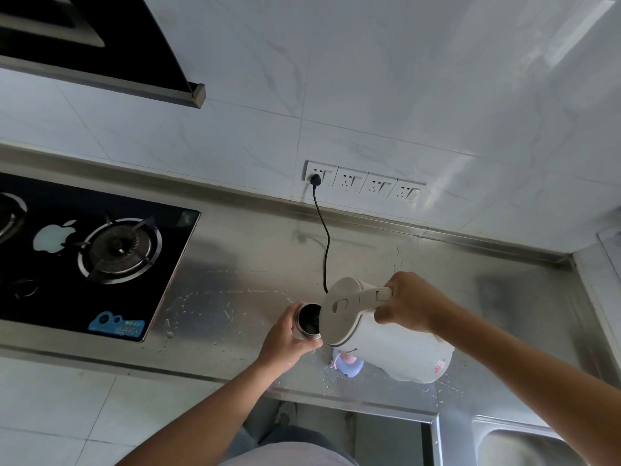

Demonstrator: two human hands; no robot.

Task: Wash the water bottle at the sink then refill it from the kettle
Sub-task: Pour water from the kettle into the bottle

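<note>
the refill is in hand. the left grip (pixel 285 334) curls its fingers round the water bottle (pixel 307 320), which stands open-mouthed near the front edge of the counter (pixel 252 264), to the right of the stove (pixel 100 250). i cannot tell whether its base rests on the counter. the right grip (pixel 408 304) is closed round the handle of the white kettle (pixel 386 344), which is tipped left with its spout at the right rim of the bottle's mouth. the stream itself is hidden.

the mouth is narrow, so the tilt should be small and slow, with the spout held over the middle of the opening. the left fingers sit close under the rim, so any overshoot would likely run onto them. the counter is beaded with water and the bottle may slide, so it needs a firm hold. a small blue and pink thing (pixel 349 364), perhaps the cap, lies just beneath the kettle.
</note>
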